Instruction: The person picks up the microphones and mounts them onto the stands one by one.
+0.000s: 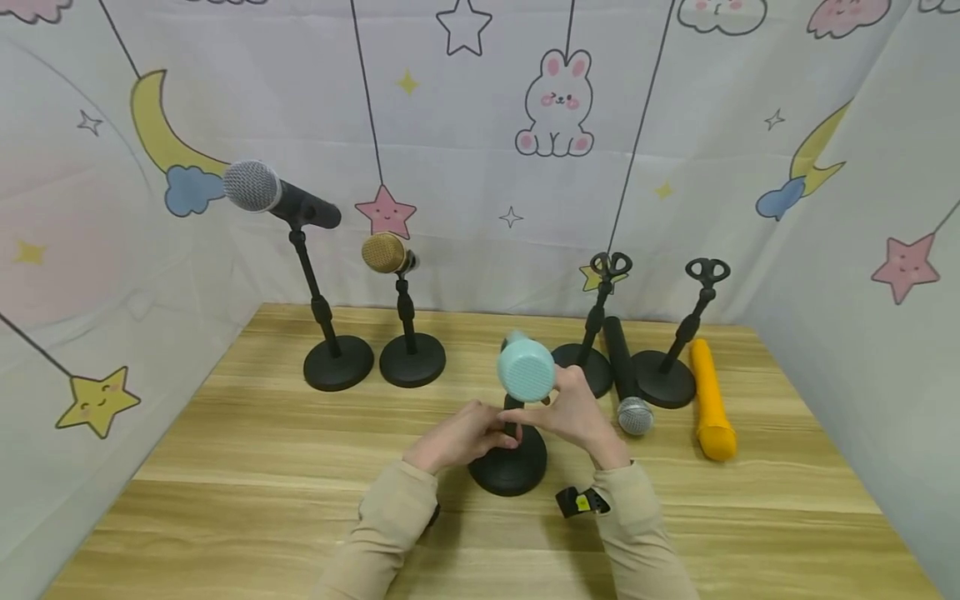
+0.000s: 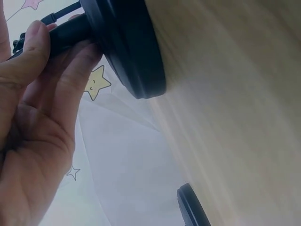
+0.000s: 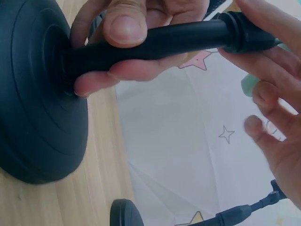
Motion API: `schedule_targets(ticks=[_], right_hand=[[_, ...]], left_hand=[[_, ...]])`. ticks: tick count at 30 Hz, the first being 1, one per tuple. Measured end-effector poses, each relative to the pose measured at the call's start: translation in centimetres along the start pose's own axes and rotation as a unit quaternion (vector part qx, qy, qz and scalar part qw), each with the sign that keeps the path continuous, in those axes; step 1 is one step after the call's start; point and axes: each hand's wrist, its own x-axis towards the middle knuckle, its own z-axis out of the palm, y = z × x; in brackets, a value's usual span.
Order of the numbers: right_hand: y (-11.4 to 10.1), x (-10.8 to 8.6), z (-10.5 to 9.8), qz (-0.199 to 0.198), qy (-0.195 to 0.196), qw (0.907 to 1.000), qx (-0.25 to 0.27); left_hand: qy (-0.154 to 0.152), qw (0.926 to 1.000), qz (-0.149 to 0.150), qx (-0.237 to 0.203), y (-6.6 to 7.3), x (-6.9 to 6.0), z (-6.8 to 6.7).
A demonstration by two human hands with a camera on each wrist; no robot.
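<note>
A mint-green microphone (image 1: 527, 370) sits at the top of a black desk microphone stand (image 1: 507, 472), its head facing me. My left hand (image 1: 467, 435) grips the lower pole just above the round base, thumb on one side and fingers on the other. Higher up, my right hand (image 1: 573, 415) pinches the collar of the pole between thumb and forefinger. In the right wrist view, that collar (image 3: 237, 32) lies between the right hand's (image 3: 282, 89) fingers, with the other fingers loose. The left wrist view shows the left hand (image 2: 42, 113) beside the base (image 2: 134, 52).
Back left, a large black microphone (image 1: 281, 196) and a gold-headed microphone (image 1: 386, 253) sit on stands. At right are two bare-clipped stands (image 1: 592, 367) (image 1: 666, 379), a black microphone (image 1: 628, 379) and an orange microphone (image 1: 712, 408) lying on the wooden table (image 1: 247, 500). Printed cloth surrounds it.
</note>
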Motion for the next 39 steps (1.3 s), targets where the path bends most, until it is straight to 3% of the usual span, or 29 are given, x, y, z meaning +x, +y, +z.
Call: schedule_targets(ticks=[5,9,14,23,27,34,39], right_hand=[[-0.27,-0.12,-0.38,0.051,-0.072,0.9939,0.067],[-0.1,-0.2,-0.6,0.062,-0.116,0.987,0.093],[0.02,-0.26,-0.57,0.045,-0.096,0.9917,0.073],[0.68,-0.1,-0.11,-0.028,-0.046,0.9964,0.066],[0.64,-0.17,-0.12,-0.021,-0.045,0.9966,0.067],[0.47,-0.38,-0.4,0.048,-0.102,0.987,0.114],[0.6,-0.33,-0.31,0.033,-0.089,0.9901,0.104]], left_hand=[[0.007,1.0,-0.004,-0.004,-0.09,-0.07,0.06],[0.011,0.9999,-0.005,-0.003,-0.13,-0.15,0.05],[0.012,0.9999,-0.006,-0.001,-0.13,-0.15,0.07],[0.019,0.9997,0.014,0.008,-0.18,0.07,0.15],[0.019,0.9997,0.013,0.008,-0.12,0.04,0.16],[0.014,0.9999,0.003,0.001,-0.04,-0.08,0.08],[0.017,0.9998,0.004,-0.003,-0.07,-0.12,0.12]])
